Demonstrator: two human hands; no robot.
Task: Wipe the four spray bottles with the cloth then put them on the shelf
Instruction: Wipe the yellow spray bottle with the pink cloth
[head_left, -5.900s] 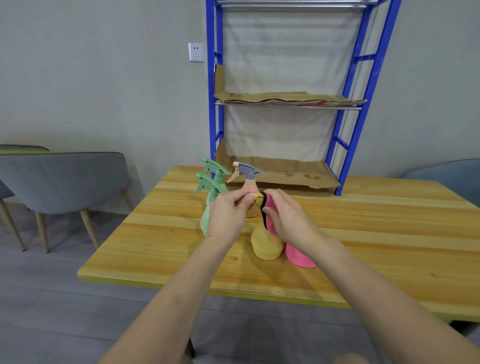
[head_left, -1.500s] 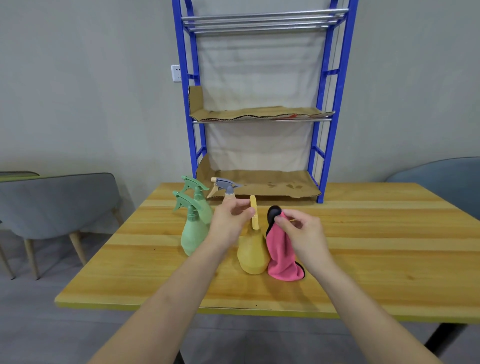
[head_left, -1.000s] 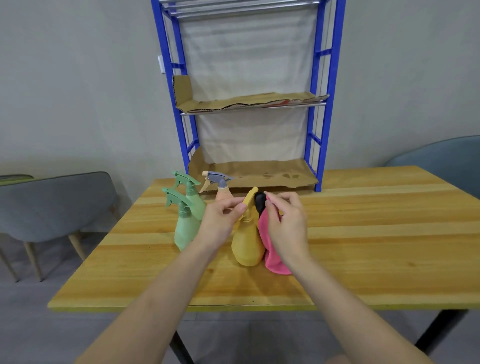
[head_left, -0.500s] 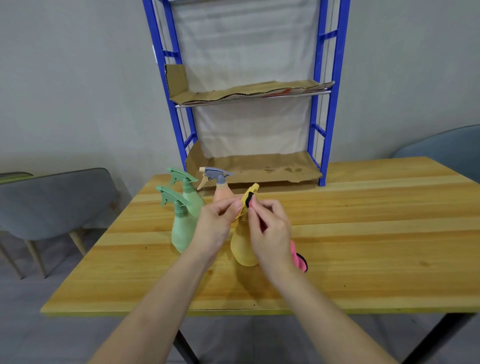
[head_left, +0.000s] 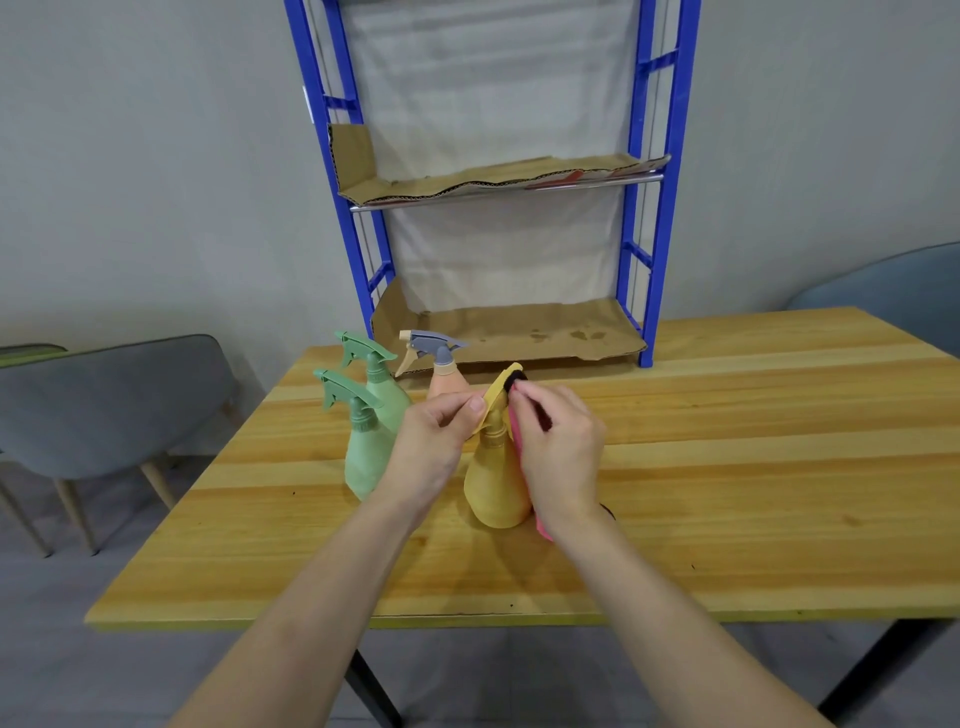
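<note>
On the table (head_left: 727, 467) stand four spray bottles (head_left: 366, 457); left grip (head_left: 436, 441) pinches the yellow bottle (head_left: 493, 483), right grip (head_left: 561, 452) one cloth (head_left: 516, 434).

Table (head_left: 727, 467): carries four spray bottles, a cloth and the foot of the shelf unit.
Shelf unit (head_left: 649, 208) — at the table's far edge, before the wall; lower cardboard sheet (head_left: 519, 332) on its bottom shelf, upper cardboard sheet (head_left: 493, 179) on the shelf above.
Nearest bottle (head_left: 493, 483): upright, in front of the rest.
Front-left bottle (head_left: 366, 457): to its left, near.
Rear-left bottle (head_left: 384, 387): just behind the front-left bottle.
Rear bottle (head_left: 447, 379): right of the rear-left bottle, before the bottom shelf.
Cloth (head_left: 518, 434) — between the nearest bottle's right side and the right hand (head_left: 561, 452).
Left hand (head_left: 431, 447): left of that bottle's head, fingers (head_left: 467, 405) pinching it.
Left chair (head_left: 114, 405), right chair (head_left: 893, 286): either side of the table.
</note>
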